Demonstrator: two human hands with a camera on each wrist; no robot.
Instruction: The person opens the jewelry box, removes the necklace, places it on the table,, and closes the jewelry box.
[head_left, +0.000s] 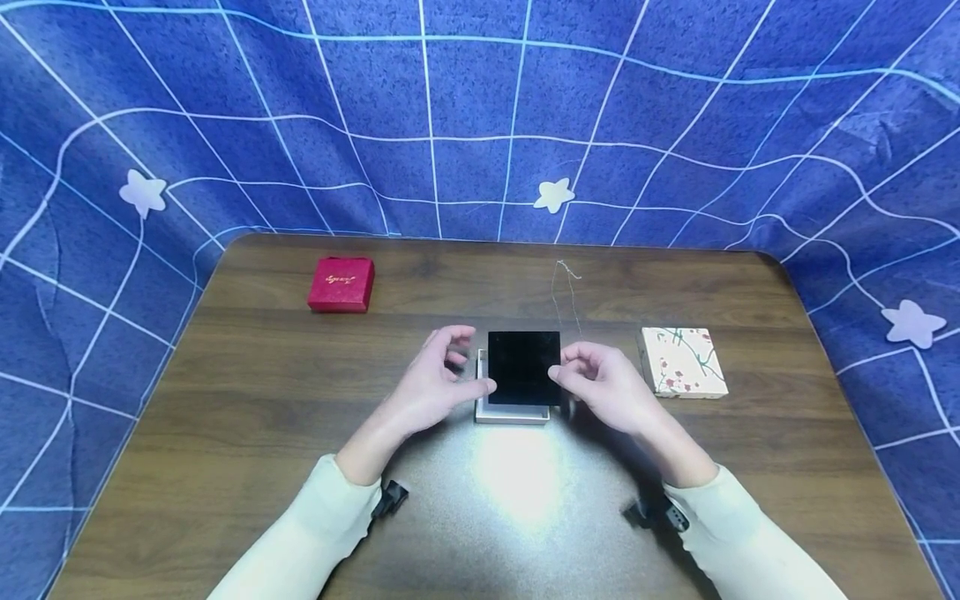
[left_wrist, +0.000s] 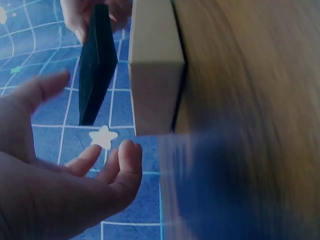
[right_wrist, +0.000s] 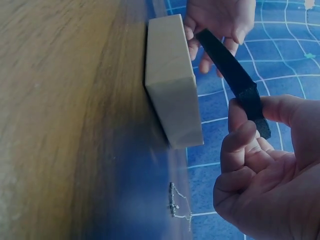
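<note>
A thin black square pad [head_left: 523, 367], foam-like from the side, is held above a small open pale box [head_left: 513, 414]. My right hand [head_left: 607, 387] pinches the pad's right edge between thumb and fingers. At the pad's left side is my left hand [head_left: 431, 379], its thumb and fingers spread; the left wrist view shows a gap between this hand [left_wrist: 75, 175] and the pad [left_wrist: 97, 67]. In the right wrist view the pad [right_wrist: 230, 65] tilts beside the box [right_wrist: 172, 80], apart from it. The box's inside is mostly hidden beneath the pad.
A thin silvery chain necklace [head_left: 564, 292] lies behind the right hand. To the right sits a white box lid with a floral print [head_left: 683, 362]. A red box [head_left: 341, 284] with gold lettering stands back left. Blue patterned cloth [head_left: 480, 108] borders the wooden table [head_left: 247, 400].
</note>
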